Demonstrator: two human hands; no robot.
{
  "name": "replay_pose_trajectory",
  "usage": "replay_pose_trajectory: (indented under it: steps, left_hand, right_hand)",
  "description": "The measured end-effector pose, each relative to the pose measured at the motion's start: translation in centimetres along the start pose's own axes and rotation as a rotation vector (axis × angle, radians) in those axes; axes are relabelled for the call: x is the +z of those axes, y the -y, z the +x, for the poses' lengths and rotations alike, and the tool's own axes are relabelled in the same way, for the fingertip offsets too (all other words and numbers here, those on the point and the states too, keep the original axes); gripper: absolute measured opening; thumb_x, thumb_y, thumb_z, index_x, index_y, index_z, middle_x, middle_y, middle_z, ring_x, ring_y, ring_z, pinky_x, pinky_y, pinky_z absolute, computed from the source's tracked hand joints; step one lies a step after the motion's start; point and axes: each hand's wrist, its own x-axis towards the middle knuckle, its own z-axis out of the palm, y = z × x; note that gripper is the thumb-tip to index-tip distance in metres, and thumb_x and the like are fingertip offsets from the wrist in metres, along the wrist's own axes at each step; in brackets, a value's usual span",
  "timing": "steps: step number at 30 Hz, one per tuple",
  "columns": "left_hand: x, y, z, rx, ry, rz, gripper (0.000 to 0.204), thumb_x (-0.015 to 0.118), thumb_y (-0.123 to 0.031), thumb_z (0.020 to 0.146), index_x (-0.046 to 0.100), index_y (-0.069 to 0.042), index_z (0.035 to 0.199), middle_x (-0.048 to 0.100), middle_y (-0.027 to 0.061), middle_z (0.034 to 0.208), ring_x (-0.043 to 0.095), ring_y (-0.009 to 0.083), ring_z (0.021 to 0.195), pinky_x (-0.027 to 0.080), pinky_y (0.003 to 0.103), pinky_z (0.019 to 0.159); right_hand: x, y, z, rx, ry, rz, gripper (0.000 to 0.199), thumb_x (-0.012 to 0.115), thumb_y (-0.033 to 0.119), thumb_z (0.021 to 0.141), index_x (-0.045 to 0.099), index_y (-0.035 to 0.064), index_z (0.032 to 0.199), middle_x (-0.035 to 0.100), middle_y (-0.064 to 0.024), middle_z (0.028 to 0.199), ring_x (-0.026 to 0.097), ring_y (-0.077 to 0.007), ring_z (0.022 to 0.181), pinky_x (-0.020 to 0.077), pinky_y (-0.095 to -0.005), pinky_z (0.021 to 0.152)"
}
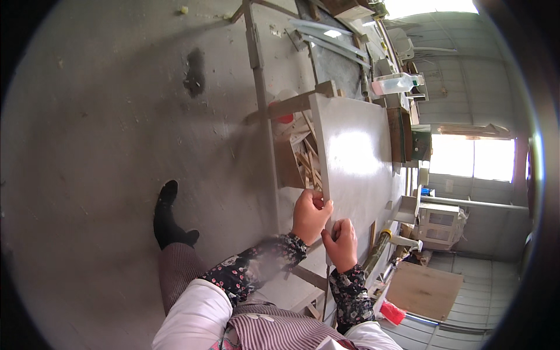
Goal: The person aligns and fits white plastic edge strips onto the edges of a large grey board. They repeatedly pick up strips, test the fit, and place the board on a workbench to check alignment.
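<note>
A smooth, pale grey-white board [356, 175] lies raised on a wooden stand, with light glaring off its face. At its near edge my left hand [311, 217] is closed, thumb and fingers bent together against the edge. Just right of it, my right hand [342, 244] is also closed, its fingers curled and its thumb tucked close to the same edge. Whatever is between the fingers of either hand is hidden or too small to name. Both forearms wear dark floral sleeve covers.
Under the board stands a box of wood offcuts [289, 162]. A wooden frame [256, 49] stands beyond it on the grey floor [116, 146]. A translucent plastic bottle [394, 84] and several boxes sit past the board. A brown panel [423, 290] leans at the right.
</note>
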Motion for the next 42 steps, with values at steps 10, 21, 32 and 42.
replay_pose_trajectory:
  steps: [10,21,32,42]
  left_hand:
    - [0.4,-0.3,0.9,0.074,0.040,0.076,0.030,0.073,-0.019,0.083,0.052,0.000,0.093,0.059,0.0045,0.076,0.057,0.0124,0.064,0.049,0.029,0.057]
    - [0.5,-1.2,0.3,-0.195,0.179,0.020,0.026,0.067,-0.014,0.089,0.056,0.002,0.106,0.064,0.0088,0.093,0.065,0.0181,0.079,0.055,0.032,0.068]
    - [0.2,-1.7,-0.2,-0.161,0.235,0.069,0.022,0.063,-0.011,0.090,0.056,0.000,0.106,0.064,0.0108,0.094,0.065,0.0205,0.081,0.056,0.035,0.071]
    - [-1.4,-0.7,1.8,-0.097,0.344,0.261,0.025,0.065,-0.007,0.085,0.048,0.000,0.102,0.060,0.0116,0.093,0.063,0.0249,0.080,0.055,0.038,0.069]
  right_hand:
    - [-0.4,-1.2,-0.3,-0.057,-0.068,0.111,0.034,0.075,0.017,0.071,0.044,0.0053,0.079,0.050,-0.0106,0.073,0.051,-0.0305,0.068,0.0419,-0.0407,0.062]
    - [-1.7,-2.8,-1.6,-0.058,-0.103,0.197,0.038,0.078,0.023,0.068,0.051,0.0056,0.087,0.057,-0.0139,0.087,0.058,-0.0339,0.087,0.0465,-0.0427,0.076]
    - [-0.7,-4.2,-2.4,-0.103,-0.141,0.310,0.042,0.078,0.031,0.069,0.054,0.0049,0.092,0.057,-0.0136,0.095,0.055,-0.0312,0.097,0.0448,-0.0390,0.086]
    - [0.1,-3.2,-7.0,-0.147,-0.217,0.171,0.050,0.074,0.030,0.072,0.055,0.0044,0.111,0.053,-0.0138,0.107,0.050,-0.0327,0.106,0.0436,-0.0423,0.091]
